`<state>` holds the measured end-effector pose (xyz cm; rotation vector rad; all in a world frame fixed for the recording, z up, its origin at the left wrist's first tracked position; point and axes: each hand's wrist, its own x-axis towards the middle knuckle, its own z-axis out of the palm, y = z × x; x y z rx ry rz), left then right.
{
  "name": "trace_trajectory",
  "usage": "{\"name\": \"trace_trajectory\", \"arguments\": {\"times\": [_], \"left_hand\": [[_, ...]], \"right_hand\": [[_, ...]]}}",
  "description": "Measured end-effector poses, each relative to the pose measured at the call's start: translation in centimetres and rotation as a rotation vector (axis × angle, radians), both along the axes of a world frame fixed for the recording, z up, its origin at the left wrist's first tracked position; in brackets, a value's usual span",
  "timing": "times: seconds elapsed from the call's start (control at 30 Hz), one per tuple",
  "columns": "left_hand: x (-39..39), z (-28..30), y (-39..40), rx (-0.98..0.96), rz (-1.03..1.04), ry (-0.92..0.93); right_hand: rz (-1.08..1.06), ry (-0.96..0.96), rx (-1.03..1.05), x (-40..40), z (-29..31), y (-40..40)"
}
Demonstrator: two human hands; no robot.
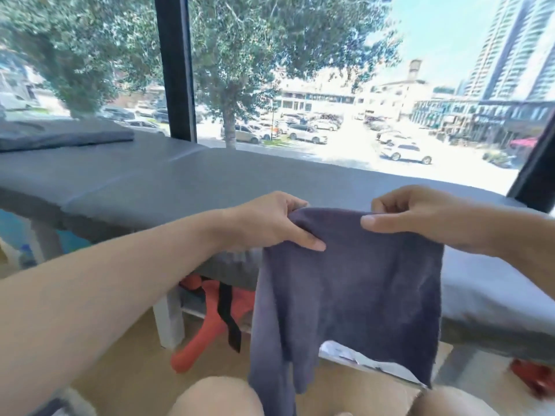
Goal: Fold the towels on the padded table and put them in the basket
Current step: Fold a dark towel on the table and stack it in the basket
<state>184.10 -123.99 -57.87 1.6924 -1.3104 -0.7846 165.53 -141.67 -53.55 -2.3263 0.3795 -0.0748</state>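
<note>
We see two towels: our left hand [270, 219] and right hand [420, 217] pinch one hanging towel [345, 280]; one folded towel [66, 135] lies far left.

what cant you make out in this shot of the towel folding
- Basket: nowhere in the head view.
- Towel: held up by left hand and right hand; it hides the floor behind.
- Folded cloth at far left of the padded table: blurred, cut by the left edge.
- Orange object under the table: unidentifiable.

Past your window [330, 85] you see trees [255, 40], parked cars [306, 133] and a high-rise [516, 46]; an orange object [210, 319] (black-strapped) lies on the floor.
</note>
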Motion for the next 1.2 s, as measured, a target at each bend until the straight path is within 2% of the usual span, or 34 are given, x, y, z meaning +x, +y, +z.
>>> {"name": "trace_trajectory", "arguments": {"times": [0.07,0.13,0.3,0.5,0.63,0.77,0.9,1.03,1.13,1.2], "left_hand": [[-0.6,0.1,-2.3,-0.016,-0.013,0.015],[-1.1,-0.1,-4.0,-0.003,-0.033,0.007],[-0.8,-0.5,-8.0,0.054,-0.098,0.037],[1.0,-1.5,-8.5,0.327,-0.334,0.198],[2.8,-2.0,-7.9,0.339,-0.364,0.284],[5.2,-1.2,-6.8,0.331,-0.278,0.291],[7.5,-0.1,-5.5,0.465,-0.261,0.162],[10.2,0.9,-3.6,0.572,-0.191,0.046],[12.4,1.5,-2.3,0.605,-0.092,-0.016],[13.9,1.6,-1.7,0.623,0.007,-0.059]], "right_hand": [[0.042,0.081,0.063,-0.3,0.3,-1.1],[0.067,0.069,0.181,0.0,-0.5,-1.5],[-0.053,0.026,0.354,0.7,-3.4,-3.1],[-0.028,-0.003,0.529,-1.4,-1.3,-5.8],[-0.019,-0.056,0.650,-3.4,0.2,-9.0],[-0.074,0.016,0.586,-6.0,1.0,-12.4],[-0.061,0.204,0.575,-8.1,1.7,-15.0],[-0.149,0.231,0.547,-8.6,2.9,-17.6],[-0.251,0.272,0.360,-8.0,3.3,-19.1],[-0.326,0.322,0.068,-6.9,2.8,-19.8]]}}
